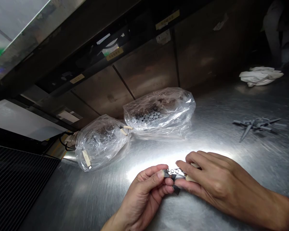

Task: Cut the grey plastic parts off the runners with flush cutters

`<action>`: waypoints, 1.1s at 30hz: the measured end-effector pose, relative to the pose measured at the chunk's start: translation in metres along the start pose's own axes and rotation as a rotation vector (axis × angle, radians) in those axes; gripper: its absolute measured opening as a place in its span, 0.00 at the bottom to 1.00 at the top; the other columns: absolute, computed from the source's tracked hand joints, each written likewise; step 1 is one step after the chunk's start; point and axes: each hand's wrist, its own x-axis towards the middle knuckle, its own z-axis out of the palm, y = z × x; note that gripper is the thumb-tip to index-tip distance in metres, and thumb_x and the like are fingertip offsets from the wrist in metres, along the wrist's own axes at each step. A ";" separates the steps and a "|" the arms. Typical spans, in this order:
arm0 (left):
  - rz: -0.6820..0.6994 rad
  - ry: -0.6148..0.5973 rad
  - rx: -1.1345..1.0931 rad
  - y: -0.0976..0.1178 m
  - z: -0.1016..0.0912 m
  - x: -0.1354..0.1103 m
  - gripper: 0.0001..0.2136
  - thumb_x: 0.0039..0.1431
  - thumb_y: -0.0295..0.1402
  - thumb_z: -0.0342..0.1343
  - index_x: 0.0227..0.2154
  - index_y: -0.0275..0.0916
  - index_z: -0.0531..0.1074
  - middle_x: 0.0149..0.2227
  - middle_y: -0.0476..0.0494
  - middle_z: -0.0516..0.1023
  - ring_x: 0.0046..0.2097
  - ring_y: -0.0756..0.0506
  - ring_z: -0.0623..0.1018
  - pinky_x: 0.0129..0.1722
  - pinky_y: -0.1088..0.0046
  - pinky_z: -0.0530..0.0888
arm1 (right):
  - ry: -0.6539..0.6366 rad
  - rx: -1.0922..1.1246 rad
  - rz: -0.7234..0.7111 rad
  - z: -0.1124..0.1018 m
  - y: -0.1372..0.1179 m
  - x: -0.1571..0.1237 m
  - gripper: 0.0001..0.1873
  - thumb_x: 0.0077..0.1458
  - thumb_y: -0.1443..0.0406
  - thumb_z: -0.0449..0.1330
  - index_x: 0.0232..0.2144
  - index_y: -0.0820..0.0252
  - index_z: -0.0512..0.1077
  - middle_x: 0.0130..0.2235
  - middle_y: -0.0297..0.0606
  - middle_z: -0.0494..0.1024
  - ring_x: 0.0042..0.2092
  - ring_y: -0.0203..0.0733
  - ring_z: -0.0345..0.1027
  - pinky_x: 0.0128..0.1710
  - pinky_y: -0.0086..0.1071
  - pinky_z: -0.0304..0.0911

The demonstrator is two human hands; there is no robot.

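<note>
A person's left hand point(142, 195) and right hand point(219, 183) meet over a stainless steel worktop point(139, 199), with a small wire clip point(175, 172) held between them; the left hand is pinching the clip's dark end between thumb and fingers, the fingers curled; a dark square piece point(176, 189) sits just below that grip, partly behind the fingertips; the right hand, its back turned up, is pinching a cream-coloured grip point(190, 176) at the clip's other end; the exact join between the parts is too small to make out.

Two knotted clear plastic bags lie beyond the hands, well apart from them; the nearer bag point(100, 142), with cream tabs at its neck, touches the larger bag point(159, 112), which is packed with small dark pieces; a loose heap of spiky dark metal parts point(255, 125) rests to the right; a crumpled white cloth point(260, 76) lies further back on the worktop; a second person's dim figure point(276, 32) stands past the far corner; labelled steel cabinet fronts point(146, 67) line the far side; a black cable point(65, 144) runs near the left edge.
</note>
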 end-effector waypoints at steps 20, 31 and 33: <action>0.019 0.015 0.021 0.001 0.000 0.001 0.10 0.50 0.23 0.73 0.37 0.29 0.84 0.31 0.36 0.86 0.33 0.48 0.85 0.37 0.76 0.82 | 0.073 -0.086 -0.025 -0.003 0.007 0.005 0.15 0.71 0.59 0.54 0.42 0.63 0.75 0.33 0.38 0.73 0.33 0.43 0.67 0.35 0.39 0.53; 0.044 0.005 0.056 0.002 -0.001 0.000 0.11 0.49 0.24 0.74 0.37 0.28 0.84 0.31 0.37 0.86 0.32 0.48 0.84 0.36 0.77 0.82 | 0.057 -0.119 -0.065 -0.004 0.008 0.003 0.14 0.71 0.59 0.54 0.44 0.63 0.75 0.32 0.37 0.73 0.31 0.42 0.66 0.34 0.38 0.52; 0.043 -0.001 0.064 0.002 -0.001 0.000 0.11 0.49 0.24 0.75 0.36 0.28 0.84 0.30 0.37 0.86 0.32 0.48 0.84 0.36 0.77 0.82 | 0.052 -0.110 -0.064 -0.004 0.008 0.002 0.14 0.71 0.59 0.54 0.43 0.62 0.75 0.31 0.37 0.72 0.31 0.41 0.66 0.33 0.37 0.52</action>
